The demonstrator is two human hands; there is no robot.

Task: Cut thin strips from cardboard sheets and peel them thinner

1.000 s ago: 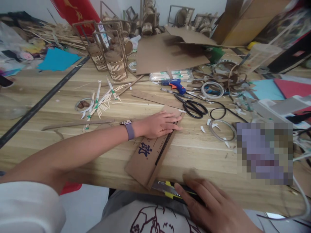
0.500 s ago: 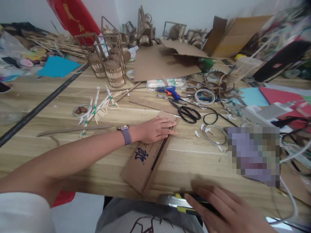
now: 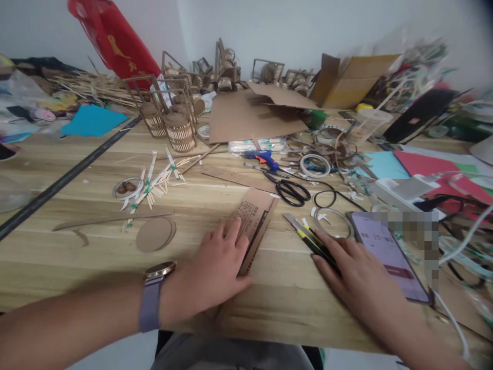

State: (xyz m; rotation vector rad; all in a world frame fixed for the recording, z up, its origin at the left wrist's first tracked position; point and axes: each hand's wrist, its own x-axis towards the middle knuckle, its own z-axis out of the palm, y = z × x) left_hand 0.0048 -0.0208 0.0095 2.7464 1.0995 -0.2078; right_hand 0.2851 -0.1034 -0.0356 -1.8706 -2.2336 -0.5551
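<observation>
My left hand (image 3: pixel 213 267), with a purple-strapped watch on its wrist, lies with fingers outstretched on a folded cardboard piece (image 3: pixel 252 210). Printed characters and a dark bar show on the cardboard beyond the fingers; its near part is mostly covered by the hand. At the right, my right hand (image 3: pixel 358 282) closes over the black and yellow handle of a utility knife (image 3: pixel 309 237). The knife's blade points away to the left, low over the table. Two overlapping cardboard discs (image 3: pixel 154 234) lie left of my left hand.
Black scissors (image 3: pixel 291 191), a blue glue gun (image 3: pixel 267 159) and tape rolls (image 3: pixel 315 166) lie beyond the hands. A phone (image 3: pixel 389 257) is beside my right hand. Small stick-covered baskets (image 3: pixel 180 134) stand at the back left, near large cardboard sheets (image 3: pixel 246 115).
My left hand has drawn back toward me along the cardboard, uncovering its printed far end. My right hand has carried the utility knife from the front edge forward onto the table area.
</observation>
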